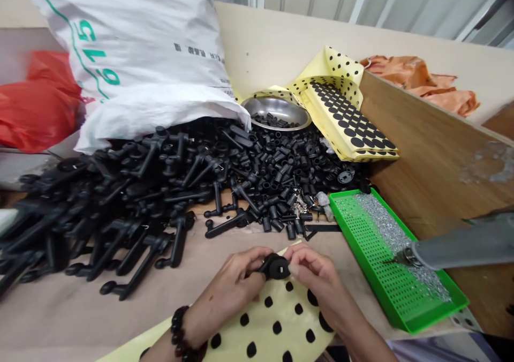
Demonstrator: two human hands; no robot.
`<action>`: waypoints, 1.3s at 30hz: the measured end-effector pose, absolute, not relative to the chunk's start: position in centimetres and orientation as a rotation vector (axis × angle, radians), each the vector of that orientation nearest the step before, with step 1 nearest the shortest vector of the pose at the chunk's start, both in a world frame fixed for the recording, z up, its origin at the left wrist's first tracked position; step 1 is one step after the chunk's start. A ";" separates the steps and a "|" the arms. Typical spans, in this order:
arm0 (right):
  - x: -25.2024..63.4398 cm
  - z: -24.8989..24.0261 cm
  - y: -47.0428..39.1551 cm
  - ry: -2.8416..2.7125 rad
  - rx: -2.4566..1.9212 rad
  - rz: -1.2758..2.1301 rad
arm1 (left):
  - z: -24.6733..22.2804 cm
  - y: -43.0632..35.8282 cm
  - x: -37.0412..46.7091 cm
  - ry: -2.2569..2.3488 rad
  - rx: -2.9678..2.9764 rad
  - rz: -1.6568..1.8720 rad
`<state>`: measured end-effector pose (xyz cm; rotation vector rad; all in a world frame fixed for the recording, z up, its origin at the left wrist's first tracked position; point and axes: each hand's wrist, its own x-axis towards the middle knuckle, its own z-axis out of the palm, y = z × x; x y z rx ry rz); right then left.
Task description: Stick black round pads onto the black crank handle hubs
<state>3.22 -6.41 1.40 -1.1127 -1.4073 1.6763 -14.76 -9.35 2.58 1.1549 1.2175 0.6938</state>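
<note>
Near the bottom centre, my left hand (241,281) is wrapped round a black plastic part (276,267) with a round end. My right hand (315,271) touches the right side of that round end, its thumb and fingers pinched together; whatever lies between them is too small to tell. Beneath both hands is a yellow sheet (277,327) with black round dots. A beaded bracelet circles my left wrist. Beyond the hands, black arm-shaped parts (132,206) are heaped on the left and small black cylinders (277,174) in the middle.
A green tray (361,260) of small metal pieces stands right, with a grey power driver (461,244) over it. Behind are a white sack (148,46), a steel bowl (277,106), sticker sheets (353,121) and a wooden board (433,153). Red bags (40,105) lie left.
</note>
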 end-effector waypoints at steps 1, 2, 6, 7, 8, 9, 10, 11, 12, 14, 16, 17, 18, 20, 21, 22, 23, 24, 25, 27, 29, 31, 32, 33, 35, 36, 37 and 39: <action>3.2 1.4 -6.4 -1.416 -1.116 1.676 | 2.6 -9.4 -14.8 1.227 1.158 0.690; 3.2 1.5 -6.4 -1.424 -1.115 1.676 | 2.6 -9.4 -14.8 1.232 1.159 0.687; 3.2 1.4 -6.4 -1.441 -1.103 1.672 | 2.7 -9.6 -14.8 1.229 1.140 0.689; 3.2 1.4 -6.4 -1.438 -1.102 1.672 | 2.7 -9.7 -14.8 1.223 1.133 0.692; 3.2 1.3 -6.4 -1.436 -1.101 1.673 | 2.7 -9.7 -14.8 1.216 1.125 0.694; 3.2 1.3 -6.4 -1.434 -1.101 1.672 | 2.6 -9.8 -14.8 1.211 1.121 0.699; 3.2 1.2 -6.4 -1.436 -1.100 1.671 | 2.6 -9.8 -14.8 1.208 1.118 0.703; 3.2 1.2 -6.5 -1.438 -1.100 1.666 | 2.5 -9.8 -14.8 1.207 1.121 0.706; 3.2 1.2 -6.5 -1.441 -1.098 1.662 | 2.4 -9.8 -14.8 1.209 1.124 0.709; 3.2 1.2 -6.5 -1.443 -1.096 1.660 | 2.3 -9.8 -14.7 1.216 1.139 0.709; 3.2 1.3 -6.5 -1.440 -1.092 1.664 | 2.3 -9.8 -14.7 1.220 1.146 0.702; 3.2 1.3 -6.5 -1.439 -1.089 1.668 | 2.3 -9.8 -14.7 1.222 1.145 0.698; 3.2 1.3 -6.5 -1.436 -1.085 1.673 | 2.4 -9.8 -14.7 1.224 1.139 0.692; 3.2 1.3 -6.4 -1.429 -1.079 1.685 | 2.6 -9.8 -14.7 1.227 1.124 0.682; 3.2 1.2 -6.4 -1.426 -1.078 1.690 | 2.7 -9.8 -14.7 1.229 1.116 0.677; 3.2 1.2 -6.4 -1.421 -1.079 1.695 | 2.8 -9.8 -14.7 1.227 1.108 0.673; 3.2 1.2 -6.5 -1.412 -1.082 1.698 | 2.9 -9.7 -14.7 1.222 1.099 0.672; 3.2 1.2 -6.5 -1.401 -1.086 1.702 | 3.1 -9.7 -14.7 1.213 1.089 0.672; 3.2 1.2 -6.5 -1.387 -1.088 1.705 | 3.1 -9.7 -14.7 1.205 1.078 0.672; 3.2 1.1 -6.5 -1.361 -1.084 1.713 | 3.3 -9.7 -14.7 1.198 1.066 0.673; 3.2 1.1 -6.5 -1.349 -1.079 1.719 | 3.2 -9.7 -14.6 1.207 1.076 0.669; 3.2 1.1 -6.5 -1.355 -1.077 1.724 | 3.1 -9.8 -14.6 1.217 1.088 0.659; 3.2 1.1 -6.5 -1.359 -1.078 1.725 | 2.9 -9.8 -14.6 1.218 1.088 0.658; 3.2 1.1 -6.5 -1.364 -1.079 1.723 | 2.8 -9.8 -14.7 1.214 1.087 0.655; 3.3 1.2 -6.5 -1.380 -1.079 1.723 | 2.6 -9.9 -14.7 1.203 1.082 0.656; 3.3 1.2 -6.5 -1.388 -1.078 1.722 | 2.5 -9.9 -14.8 1.196 1.086 0.657; 3.3 1.2 -6.5 -1.395 -1.077 1.720 | 2.4 -10.0 -14.8 1.196 1.097 0.658; 3.3 1.2 -6.4 -1.411 -1.078 1.715 | 2.3 -10.0 -14.9 1.220 1.129 0.657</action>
